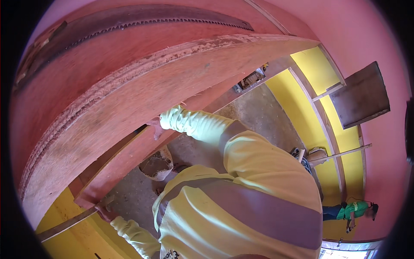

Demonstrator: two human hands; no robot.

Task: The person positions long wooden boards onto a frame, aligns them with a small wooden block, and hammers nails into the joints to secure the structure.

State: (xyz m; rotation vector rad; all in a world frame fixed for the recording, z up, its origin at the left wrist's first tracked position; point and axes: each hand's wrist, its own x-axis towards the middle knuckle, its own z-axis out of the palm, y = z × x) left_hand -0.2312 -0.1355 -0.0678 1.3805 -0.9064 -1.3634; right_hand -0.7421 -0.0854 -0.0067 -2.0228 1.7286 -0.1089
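A wide red-painted board (202,64) with a rough layered edge spans the upper view, close before me. My right hand (155,124), partly shadowed at the end of a pale yellow sleeve, is against the red boards just below that edge; its grip is unclear. My left hand (105,213) is low on the left, at the lower end of a narrower red board (103,181), where a wooden batten (64,225) meets it. Its fingers are too small and shaded to make out. A long toothed saw blade (142,15) lies on the red surface at the top.
A sack-like container (153,168) stands on the concrete floor (271,121) below. Yellow walls (284,99) carry wooden battens (319,108) and a dark panel (358,95). A bundle of objects (317,155) sits at right. Another person (353,211) in green is at the lower right.
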